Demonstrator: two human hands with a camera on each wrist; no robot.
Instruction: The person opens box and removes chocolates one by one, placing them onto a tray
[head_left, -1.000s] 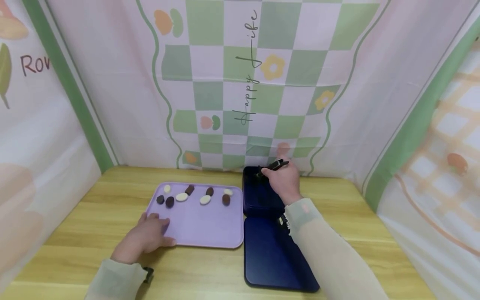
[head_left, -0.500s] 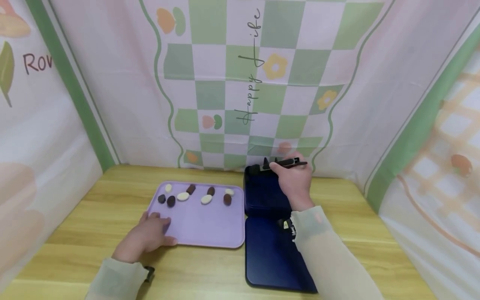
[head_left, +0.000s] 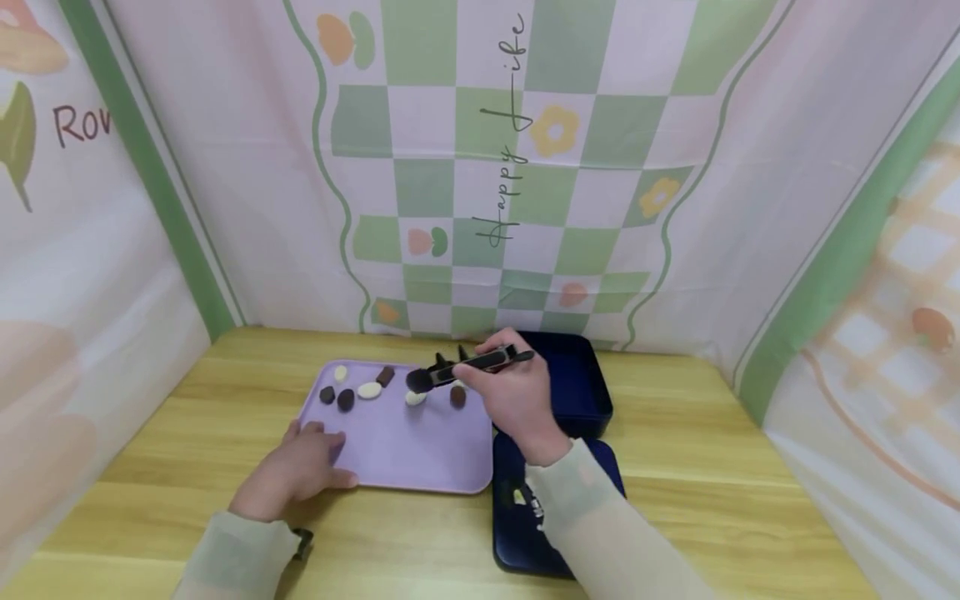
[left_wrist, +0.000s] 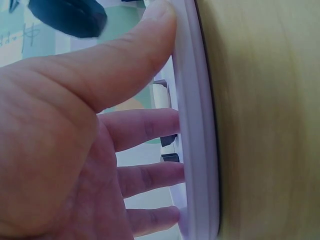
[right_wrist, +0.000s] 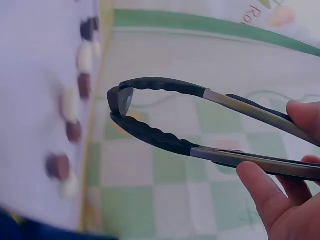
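Observation:
My right hand grips a pair of black and steel tongs, held above the far part of a lilac tray. Pinched between the tong tips, in the right wrist view, is a dark brown chocolate piece with a glossy face. At the tray's near left corner rests my left hand, its thumb along the rim and its fairly straight fingers touching the tray. On the tray lie white ovals, brown ovals and a brown block; the tongs hide some pieces.
A deep navy box stands directly right of the tray. Its navy lid lies nearer me, partly under my right sleeve. A patterned cloth hangs behind the wooden table.
My right hand has raised the tongs, with the dark chocolate piece in their tips, out of the navy box and moved left over the tray. My left hand stays at the tray's corner.

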